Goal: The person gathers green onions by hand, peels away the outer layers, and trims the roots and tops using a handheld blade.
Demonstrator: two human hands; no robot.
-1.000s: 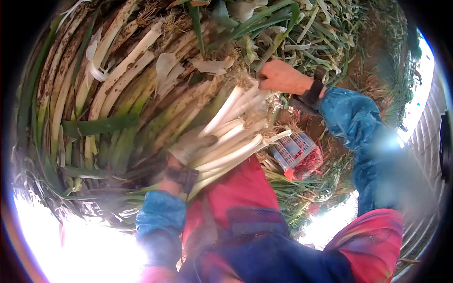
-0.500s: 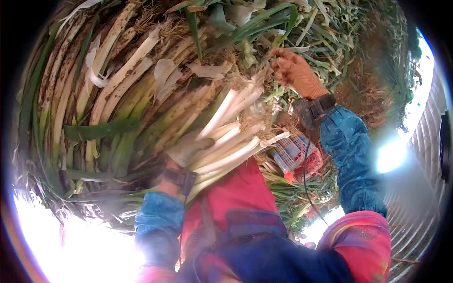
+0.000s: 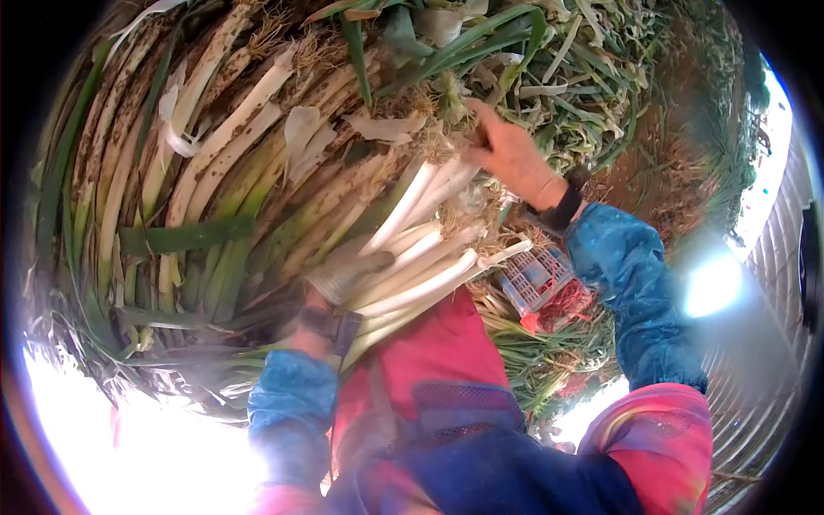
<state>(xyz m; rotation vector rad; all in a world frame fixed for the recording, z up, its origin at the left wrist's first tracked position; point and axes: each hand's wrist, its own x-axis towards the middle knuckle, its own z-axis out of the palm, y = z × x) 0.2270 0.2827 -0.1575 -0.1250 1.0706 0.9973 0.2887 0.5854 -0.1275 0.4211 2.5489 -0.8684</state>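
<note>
Several long leeks with white stems and green leaves lie across my lap, their roots pointing up and right. My left hand, in a pale glove, is wrapped round the stems at their lower left. At the root end, my right hand reaches in from the right, its index finger raised and its thumb beside the roots. Whether its thumb side touches a stem is too blurred to tell.
A large heap of soil-streaked leeks fills the left. Loose leaves and peelings lie at the top right. A grey plastic basket with red strands beside it stands below my right wrist.
My right hand has moved left and slightly down toward the root ends, and its curled fingers have partly opened. My left hand and the leeks have hardly moved.
</note>
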